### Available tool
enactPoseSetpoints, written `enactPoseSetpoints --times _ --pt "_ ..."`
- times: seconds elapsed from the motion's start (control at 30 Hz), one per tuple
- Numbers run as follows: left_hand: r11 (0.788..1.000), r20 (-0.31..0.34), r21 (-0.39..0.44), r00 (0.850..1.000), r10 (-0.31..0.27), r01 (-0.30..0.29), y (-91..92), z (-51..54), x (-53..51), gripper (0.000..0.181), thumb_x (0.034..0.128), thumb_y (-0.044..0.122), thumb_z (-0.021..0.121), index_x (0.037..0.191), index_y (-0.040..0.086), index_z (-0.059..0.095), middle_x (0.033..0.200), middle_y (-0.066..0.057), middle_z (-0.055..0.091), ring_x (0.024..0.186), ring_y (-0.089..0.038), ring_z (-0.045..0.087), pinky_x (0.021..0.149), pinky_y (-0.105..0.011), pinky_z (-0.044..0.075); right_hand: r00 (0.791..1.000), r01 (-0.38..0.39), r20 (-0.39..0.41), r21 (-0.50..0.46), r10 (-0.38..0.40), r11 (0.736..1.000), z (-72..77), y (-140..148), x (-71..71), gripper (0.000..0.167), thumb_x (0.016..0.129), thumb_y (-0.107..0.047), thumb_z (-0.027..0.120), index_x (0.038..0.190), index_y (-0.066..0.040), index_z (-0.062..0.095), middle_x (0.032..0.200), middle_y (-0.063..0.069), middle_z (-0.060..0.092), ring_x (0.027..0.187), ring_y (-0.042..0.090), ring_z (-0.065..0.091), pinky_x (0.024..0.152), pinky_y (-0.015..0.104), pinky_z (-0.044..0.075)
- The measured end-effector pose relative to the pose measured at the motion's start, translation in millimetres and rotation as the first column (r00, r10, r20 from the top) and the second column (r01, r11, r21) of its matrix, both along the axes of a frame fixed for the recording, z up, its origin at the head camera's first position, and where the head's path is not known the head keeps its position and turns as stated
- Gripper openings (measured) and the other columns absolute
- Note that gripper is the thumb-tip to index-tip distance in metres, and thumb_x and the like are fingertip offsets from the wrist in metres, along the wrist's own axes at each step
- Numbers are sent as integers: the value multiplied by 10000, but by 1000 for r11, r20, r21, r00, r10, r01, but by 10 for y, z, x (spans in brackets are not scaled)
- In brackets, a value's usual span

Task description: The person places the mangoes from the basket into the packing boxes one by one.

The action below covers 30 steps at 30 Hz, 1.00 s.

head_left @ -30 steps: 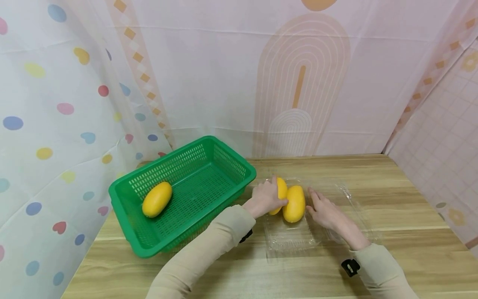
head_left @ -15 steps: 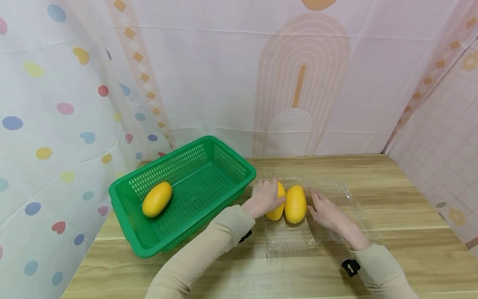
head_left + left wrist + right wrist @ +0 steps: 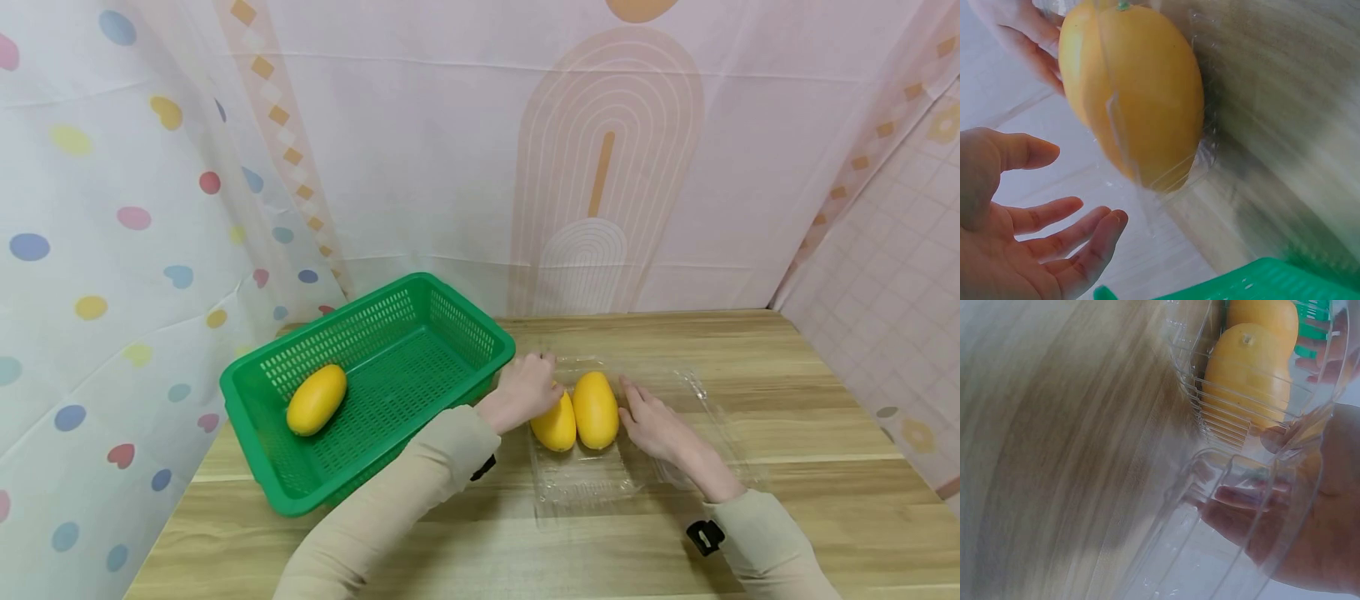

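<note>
Nudged toward the clear tray's [image 3: 581,482] near edge, the left melon [image 3: 555,423] rests beside the right melon [image 3: 596,411], left hand [image 3: 522,388] spread off it, right hand [image 3: 657,428] loosely spread, seemingly to steady the tray's right edge.

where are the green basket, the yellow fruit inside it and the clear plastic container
Green basket [image 3: 408,371]: head view, bare floor.
Yellow fruit [image 3: 317,400]: head view, its middle.
Clear plastic container [image 3: 585,479]: head view, bare near part.
</note>
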State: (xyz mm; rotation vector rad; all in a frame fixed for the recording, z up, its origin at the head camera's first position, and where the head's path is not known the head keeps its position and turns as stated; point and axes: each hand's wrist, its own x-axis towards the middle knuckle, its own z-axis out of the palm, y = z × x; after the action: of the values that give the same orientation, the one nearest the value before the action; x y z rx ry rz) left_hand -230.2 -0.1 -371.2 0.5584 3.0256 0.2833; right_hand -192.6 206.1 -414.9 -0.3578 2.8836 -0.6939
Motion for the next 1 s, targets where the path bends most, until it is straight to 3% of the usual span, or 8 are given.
enactPoseSetpoints --times 0.1,0.27,0.4,0.63,0.83,1.0 --pt "1000 5 11 1000 -3 3 -33 45 -20 283 921 264 578 1097 44 607 978 -83 629 719 -169 560 539 -255 449 1000 0 4 -1 0 1000 6 -1 1 562 1006 -142 364 1480 76 156 1487 356 226 1348 510 292 1083 604 282" --pt "1000 -8 29 1000 -6 6 -113 123 -53 325 917 242 589 1171 40 607 1098 -101 660 753 -181 601 577 -279 503 1000 -1 2 -3 1 1000 13 -2 1 561 1005 -139 365 1477 83 159 1491 353 221 1350 507 289 1087 602 278" --pt "998 2 62 1000 7 -7 -197 215 -67 348 926 222 583 1216 30 591 1134 -127 663 627 -163 559 489 -242 447 1000 -2 4 -2 2 1000 17 -3 1 561 1006 -143 362 1478 83 158 1494 349 217 1353 504 286 1092 597 273" --pt "994 11 100 999 32 -33 -371 338 -124 340 933 216 561 1218 31 588 863 -95 654 444 -118 399 394 -213 311 1000 -2 6 3 2 1000 18 -7 -2 565 1007 -146 365 1479 81 154 1493 350 218 1351 504 288 1090 597 276" --pt "991 -23 122 999 49 -46 -582 386 -195 313 936 187 537 1195 23 601 657 -28 527 409 -101 349 362 -201 264 1000 1 12 9 -1 1000 18 -13 6 569 1008 -151 364 1484 73 147 1498 343 212 1357 503 279 1093 600 267" --pt "989 -15 123 996 83 -81 -813 438 -266 321 940 178 508 1195 3 595 562 4 437 414 -107 351 362 -208 271 1000 1 24 11 -2 1000 16 -13 9 571 1011 -158 361 1487 69 141 1497 347 215 1360 502 275 1092 602 271"
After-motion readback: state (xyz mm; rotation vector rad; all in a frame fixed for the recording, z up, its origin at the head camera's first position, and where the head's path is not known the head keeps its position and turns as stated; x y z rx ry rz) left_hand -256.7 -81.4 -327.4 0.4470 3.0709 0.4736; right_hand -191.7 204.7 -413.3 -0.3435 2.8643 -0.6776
